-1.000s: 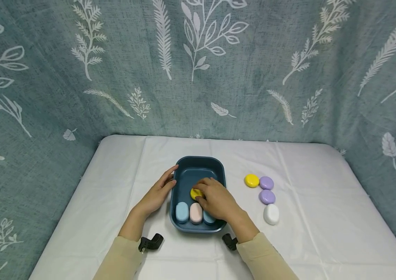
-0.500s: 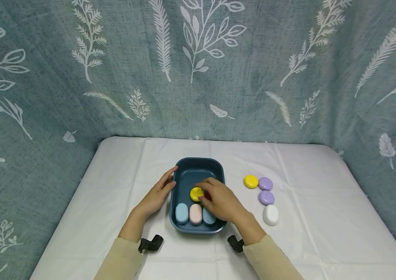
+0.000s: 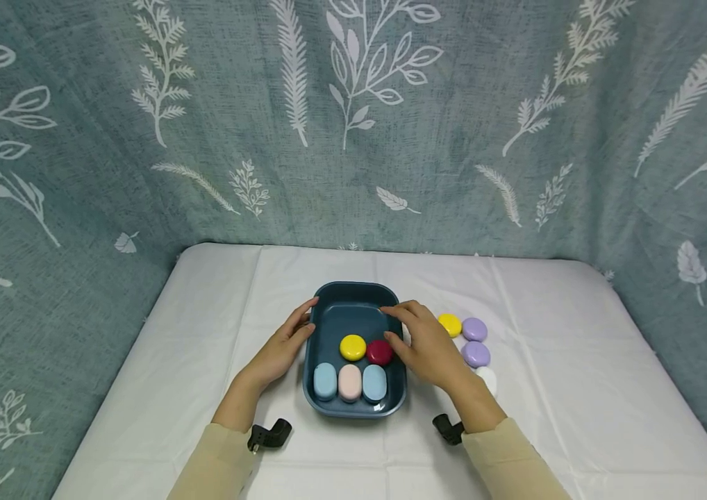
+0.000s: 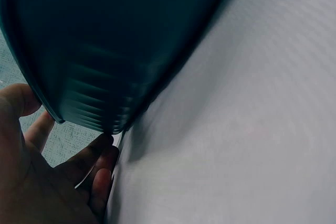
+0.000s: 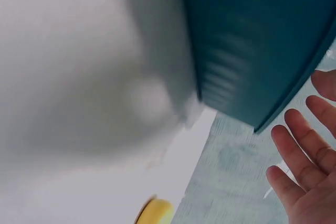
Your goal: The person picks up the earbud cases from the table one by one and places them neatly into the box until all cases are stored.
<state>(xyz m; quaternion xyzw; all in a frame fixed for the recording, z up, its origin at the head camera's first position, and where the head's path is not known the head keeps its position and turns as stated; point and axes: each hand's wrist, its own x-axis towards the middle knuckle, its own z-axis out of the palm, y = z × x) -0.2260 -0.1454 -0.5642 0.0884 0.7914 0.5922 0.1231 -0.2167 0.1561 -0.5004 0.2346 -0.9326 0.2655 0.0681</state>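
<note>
A dark blue tray lies on the white-covered table. Along its near side sit two light blue oval pieces, one at left and another at right, with a pink oval piece between them. Just behind these are a glossy yellow disc and a dark red disc, side by side. My left hand rests its fingertips against the tray's left side. Over the right rim, my right hand spreads its thumb and fingers, holding nothing; in the right wrist view its fingers are extended beside the tray.
Right of the tray lie another yellow disc, two purple discs, one behind the other, and a white oval piece partly hidden by the right hand. A patterned green curtain hangs behind the table.
My right hand has let go of the discs inside the tray and moved right to its rim, uncovering the red disc and the right blue piece. My left hand has stayed put.
</note>
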